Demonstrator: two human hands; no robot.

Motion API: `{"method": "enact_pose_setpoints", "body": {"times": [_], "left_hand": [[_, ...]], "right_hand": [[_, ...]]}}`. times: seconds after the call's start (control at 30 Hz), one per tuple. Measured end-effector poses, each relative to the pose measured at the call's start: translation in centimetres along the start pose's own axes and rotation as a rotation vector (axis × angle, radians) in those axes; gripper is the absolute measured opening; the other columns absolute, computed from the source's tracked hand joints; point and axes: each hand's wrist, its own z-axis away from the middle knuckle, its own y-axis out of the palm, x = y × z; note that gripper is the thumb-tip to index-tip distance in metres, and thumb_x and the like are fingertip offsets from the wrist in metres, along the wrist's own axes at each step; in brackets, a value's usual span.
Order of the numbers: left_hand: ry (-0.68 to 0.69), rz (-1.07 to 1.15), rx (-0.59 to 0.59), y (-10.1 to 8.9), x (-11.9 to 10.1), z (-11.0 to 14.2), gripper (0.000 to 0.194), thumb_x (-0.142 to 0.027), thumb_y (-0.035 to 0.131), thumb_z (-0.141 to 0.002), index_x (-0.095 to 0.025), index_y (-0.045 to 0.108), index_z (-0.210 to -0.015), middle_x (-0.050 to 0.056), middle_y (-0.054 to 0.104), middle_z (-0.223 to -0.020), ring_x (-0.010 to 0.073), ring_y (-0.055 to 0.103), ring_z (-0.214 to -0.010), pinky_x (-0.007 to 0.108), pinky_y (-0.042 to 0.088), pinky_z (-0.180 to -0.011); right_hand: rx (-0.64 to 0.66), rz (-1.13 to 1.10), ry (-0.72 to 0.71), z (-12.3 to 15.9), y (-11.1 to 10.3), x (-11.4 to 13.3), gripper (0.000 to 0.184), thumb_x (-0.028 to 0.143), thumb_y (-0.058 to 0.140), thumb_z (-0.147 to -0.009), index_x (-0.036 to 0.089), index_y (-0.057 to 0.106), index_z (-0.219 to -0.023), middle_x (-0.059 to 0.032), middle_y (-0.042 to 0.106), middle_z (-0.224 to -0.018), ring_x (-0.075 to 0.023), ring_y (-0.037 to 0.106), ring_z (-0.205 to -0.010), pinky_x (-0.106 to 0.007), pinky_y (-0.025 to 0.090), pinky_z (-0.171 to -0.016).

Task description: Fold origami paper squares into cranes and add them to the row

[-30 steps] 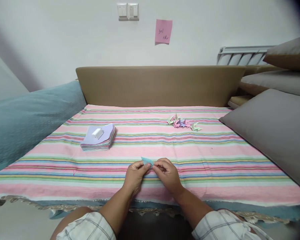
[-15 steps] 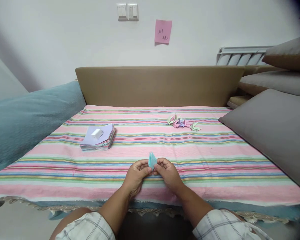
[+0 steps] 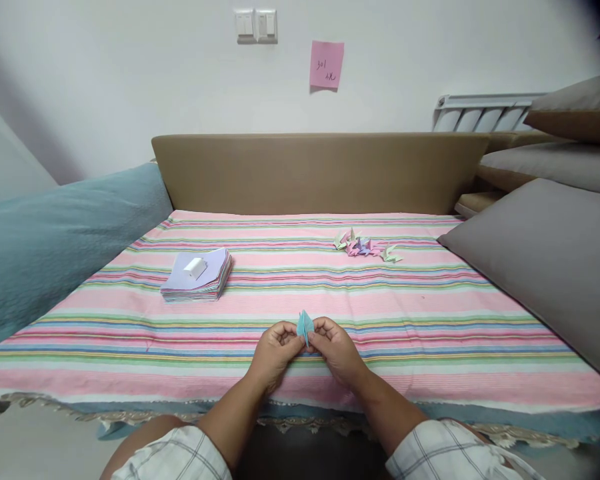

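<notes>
Between my hands is a small piece of folded blue paper [image 3: 305, 325], pointed at the top and bottom, with a fold line down its middle. My left hand [image 3: 279, 348] pinches its left side between thumb and curled fingers. On the other side, my right hand [image 3: 336, 347] grips the right edge in the same way, thumb near the lower tip. Both hands are held low over the near part of the striped cloth [image 3: 180, 333]. The fingers behind the paper are partly hidden.
A stack of coloured paper [image 3: 196, 283] with a small white block [image 3: 195, 268] on top lies at the left. Several folded paper cranes [image 3: 364, 247] sit at the back right. Grey cushions [image 3: 545, 253] line the right side, a blue-covered armrest [image 3: 80, 233] the left.
The folded paper has turned and its layers have spread, so its middle fold now faces me. My fingers have shifted slightly; the other things stay where they were.
</notes>
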Motion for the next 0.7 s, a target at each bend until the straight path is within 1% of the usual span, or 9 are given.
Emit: {"method": "enact_pose_setpoints", "body": {"times": [0.1,0.17,0.23,0.33,0.4,0.47,0.6,0.7], "left_hand": [[0.113,-0.064,0.015,0.13,-0.22,0.08,0.027,-0.030,0.079,-0.055,-0.015,0.058,-0.064,0.000,0.063,-0.069,0.0104,0.057,-0.061,0.022,0.046,-0.060],[0.136,-0.081,0.018,0.20,-0.36,0.15,0.027,-0.029,0.078,-0.055,-0.015,0.057,-0.062,0.001,0.064,-0.075,0.0103,0.057,-0.063,0.021,0.046,-0.061],[0.115,-0.091,0.012,0.23,-0.41,0.19,0.027,-0.029,0.078,-0.056,-0.015,0.056,-0.061,0.000,0.063,-0.071,0.0095,0.055,-0.059,0.021,0.045,-0.058],[0.099,-0.093,-0.009,0.16,-0.31,0.14,0.028,-0.030,0.078,-0.055,-0.016,0.055,-0.061,-0.002,0.062,-0.067,0.0092,0.054,-0.055,0.021,0.044,-0.056],[0.117,-0.092,-0.028,0.06,-0.20,0.06,0.027,-0.030,0.079,-0.055,-0.016,0.056,-0.060,-0.001,0.063,-0.068,0.0100,0.055,-0.058,0.021,0.044,-0.058],[0.118,-0.078,-0.030,-0.08,-0.04,0.00,0.025,-0.030,0.078,-0.056,-0.015,0.059,-0.061,-0.001,0.063,-0.067,0.0110,0.056,-0.060,0.022,0.044,-0.060],[0.058,0.002,0.017,-0.26,0.35,-0.02,0.024,-0.033,0.077,-0.059,-0.015,0.063,-0.066,0.000,0.065,-0.068,0.0131,0.058,-0.062,0.026,0.047,-0.064],[0.037,0.057,0.005,-0.23,0.57,0.03,0.025,-0.033,0.078,-0.059,-0.014,0.064,-0.069,0.001,0.066,-0.069,0.0137,0.060,-0.064,0.027,0.049,-0.066]], "right_hand": [[-0.005,0.049,-0.015,-0.06,-0.03,-0.11,0.028,0.040,0.072,-0.065,0.019,0.056,-0.074,0.0047,0.056,-0.060,-0.0099,0.052,-0.056,-0.024,0.045,-0.059],[0.015,0.069,-0.014,-0.08,-0.16,-0.22,0.026,0.039,0.071,-0.067,0.019,0.057,-0.075,0.0044,0.056,-0.059,-0.0101,0.052,-0.056,-0.025,0.045,-0.060],[0.051,0.064,-0.007,-0.06,-0.29,-0.27,0.025,0.039,0.070,-0.068,0.018,0.060,-0.076,0.0036,0.058,-0.060,-0.0102,0.053,-0.057,-0.025,0.045,-0.061],[0.109,0.029,-0.010,0.09,-0.29,-0.10,0.028,0.042,0.068,-0.070,0.018,0.064,-0.082,0.0009,0.062,-0.070,-0.0114,0.056,-0.063,-0.026,0.046,-0.066],[0.130,0.039,-0.026,0.21,-0.16,0.13,0.031,0.043,0.070,-0.068,0.019,0.064,-0.087,-0.0006,0.064,-0.077,-0.0138,0.059,-0.070,-0.029,0.047,-0.071],[0.123,0.066,-0.037,0.24,-0.07,0.24,0.032,0.042,0.073,-0.065,0.019,0.064,-0.086,-0.0007,0.065,-0.077,-0.0151,0.059,-0.074,-0.030,0.048,-0.073],[0.071,0.085,-0.026,0.00,-0.37,-0.23,0.032,0.046,0.068,-0.071,0.018,0.065,-0.085,0.0007,0.062,-0.067,-0.0122,0.056,-0.062,-0.028,0.048,-0.065],[0.072,0.066,-0.017,-0.24,-0.71,-0.74,0.031,0.046,0.066,-0.073,0.017,0.065,-0.084,0.0007,0.061,-0.065,-0.0114,0.056,-0.059,-0.026,0.047,-0.063]]}}
